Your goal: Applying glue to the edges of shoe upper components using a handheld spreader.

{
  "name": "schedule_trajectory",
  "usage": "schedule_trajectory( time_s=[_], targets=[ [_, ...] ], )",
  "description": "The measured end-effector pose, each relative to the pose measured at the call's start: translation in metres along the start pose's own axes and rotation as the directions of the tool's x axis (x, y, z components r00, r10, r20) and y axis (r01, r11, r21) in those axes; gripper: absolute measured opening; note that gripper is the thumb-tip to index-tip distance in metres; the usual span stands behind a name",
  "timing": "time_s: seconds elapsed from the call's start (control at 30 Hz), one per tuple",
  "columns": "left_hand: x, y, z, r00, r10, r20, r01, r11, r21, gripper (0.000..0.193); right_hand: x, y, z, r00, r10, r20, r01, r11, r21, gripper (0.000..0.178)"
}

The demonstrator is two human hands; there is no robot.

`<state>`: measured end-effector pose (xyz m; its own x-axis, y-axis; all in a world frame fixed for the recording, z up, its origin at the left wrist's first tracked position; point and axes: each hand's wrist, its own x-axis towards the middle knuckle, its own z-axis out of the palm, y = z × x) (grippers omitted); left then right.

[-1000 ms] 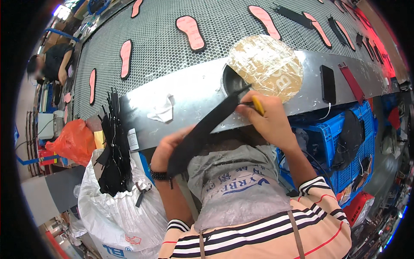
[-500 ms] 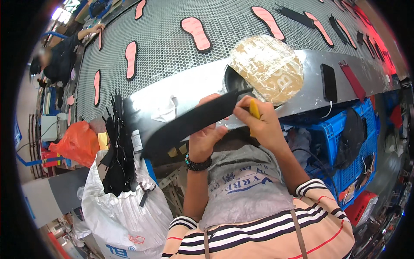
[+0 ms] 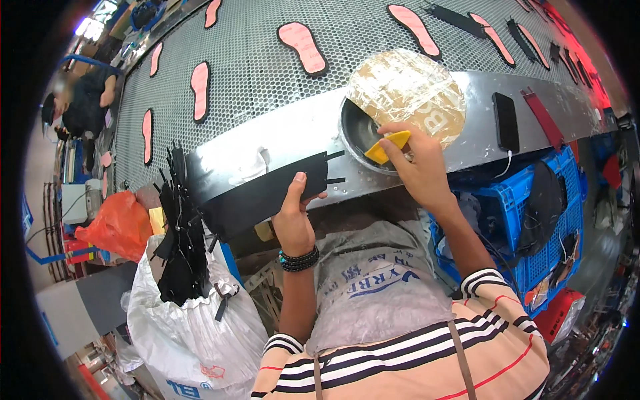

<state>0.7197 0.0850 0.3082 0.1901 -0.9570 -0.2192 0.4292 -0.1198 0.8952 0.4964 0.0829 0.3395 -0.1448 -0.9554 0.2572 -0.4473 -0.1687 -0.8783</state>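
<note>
My left hand [image 3: 297,223] grips a long black flat piece [image 3: 267,193], thumb on top; two thin straps stick out from its right end. The piece lies along the near edge of the metal ledge. Between the fingers of my right hand [image 3: 420,167] is a yellow scraper [image 3: 388,147], over the opening of a round metal pot [image 3: 360,127]. A round cardboard lid [image 3: 420,93] wrapped in clear film covers most of that pot. What the pot holds is hard to make out.
Pink insoles with black rims [image 3: 303,48] lie on the mesh conveyor [image 3: 250,73] beyond the ledge. A phone [image 3: 507,123] and a red strip [image 3: 543,120] rest at right, above blue crates [image 3: 533,220]. Left stands a white sack [image 3: 200,340] with black strapped pieces; a co-worker [image 3: 87,100] is farther off.
My right hand with the scraper has left the black piece's end and moved to the pot opening. My left hand has lowered the piece leftward. The co-worker's hand has withdrawn from an insole.
</note>
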Motion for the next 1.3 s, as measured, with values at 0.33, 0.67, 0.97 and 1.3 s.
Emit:
schedule_trajectory(
  time_s=[0.33,0.67,0.97,1.3],
  targets=[
    [-0.004,-0.008,0.018,0.999,0.035,0.01,-0.035,0.999,0.032,0.017,-0.005,0.007,0.008,0.969,-0.221,-0.113,0.183,0.943,-0.279,0.012],
    [-0.004,-0.023,0.021,0.999,-0.047,-0.026,0.048,0.998,0.037,0.015,-0.001,0.0,-0.003,0.975,0.136,-0.173,-0.066,0.93,0.362,0.011],
    [-0.009,-0.025,0.014,1.0,-0.005,0.029,0.002,0.995,0.1,0.018,-0.018,-0.015,0.011,0.976,-0.216,0.009,0.215,0.976,0.012,0.01],
    [-0.011,-0.03,0.023,0.997,-0.033,0.064,0.024,0.99,0.138,0.017,-0.009,-0.014,0.011,0.964,-0.143,-0.225,0.162,0.984,0.071,0.008]
  ],
)
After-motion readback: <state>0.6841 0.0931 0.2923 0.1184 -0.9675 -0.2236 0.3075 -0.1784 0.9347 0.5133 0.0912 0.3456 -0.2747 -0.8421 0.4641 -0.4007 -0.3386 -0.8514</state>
